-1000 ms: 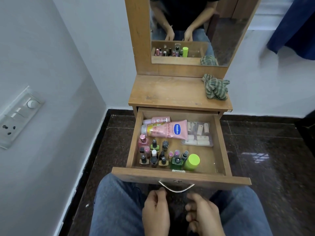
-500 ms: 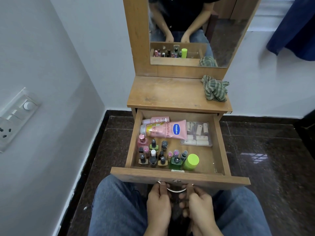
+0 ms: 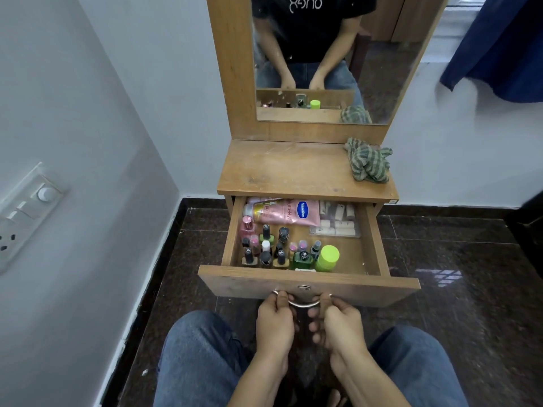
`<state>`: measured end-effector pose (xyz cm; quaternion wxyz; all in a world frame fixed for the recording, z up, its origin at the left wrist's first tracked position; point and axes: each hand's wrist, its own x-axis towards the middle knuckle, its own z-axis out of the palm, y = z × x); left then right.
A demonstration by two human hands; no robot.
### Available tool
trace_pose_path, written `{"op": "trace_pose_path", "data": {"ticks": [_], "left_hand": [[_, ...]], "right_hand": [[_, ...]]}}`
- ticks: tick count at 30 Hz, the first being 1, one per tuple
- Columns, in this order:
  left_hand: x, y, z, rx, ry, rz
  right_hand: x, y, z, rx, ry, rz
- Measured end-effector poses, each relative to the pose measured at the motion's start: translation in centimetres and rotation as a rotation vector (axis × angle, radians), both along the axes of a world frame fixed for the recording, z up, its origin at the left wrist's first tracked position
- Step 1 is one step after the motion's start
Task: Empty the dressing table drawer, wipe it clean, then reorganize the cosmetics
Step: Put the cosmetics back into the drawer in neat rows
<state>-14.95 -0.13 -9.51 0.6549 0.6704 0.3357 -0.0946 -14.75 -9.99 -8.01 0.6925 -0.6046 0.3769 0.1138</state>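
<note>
Left hand [image 3: 274,321]: I see its fingers curled round the curved metal handle [image 3: 302,304].
Right hand [image 3: 342,327]: same clamp.
Drawer [image 3: 258,282]: woodgrain, boxy.

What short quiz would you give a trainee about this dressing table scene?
1. True or false: the drawer is already empty.
2. Where does the green checked cloth lie? A in the drawer; B on the tabletop; C hung on a hook.
3. What do the left hand and the right hand both grip?

Key: 1 false, bottles and a tube fill it; 2 B; 3 the metal handle on the drawer front.
</note>
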Motion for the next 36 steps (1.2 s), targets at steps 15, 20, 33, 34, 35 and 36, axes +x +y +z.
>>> {"op": "trace_pose_path", "data": {"ticks": [15,20,33,34,35,36], "left_hand": [[7.0,-0.2,0.4,0.012,-0.007,-0.062],[9.2,-0.3,0.0,0.018,-0.026,-0.047],[14.8,-0.6,-0.3,0.049,-0.031,-0.052],[15.2,-0.6,-0.3,0.05,-0.031,-0.054],[15.6,-0.5,-0.4,0.049,-0.029,-0.058],[15.9,-0.5,-0.4,0.045,-0.026,-0.06]], "right_hand": [[6.7,-0.5,-0.4,-0.006,-0.057,0.011],[8.8,-0.6,-0.2,-0.016,-0.044,0.014],[14.1,-0.6,0.0,0.006,-0.056,0.001],[14.4,-0.6,0.0,0.009,-0.057,0.0],[14.7,-0.7,0.1,0.008,-0.058,0.0],[15.0,-0.7,0.1,0.007,-0.059,0.001]]}}
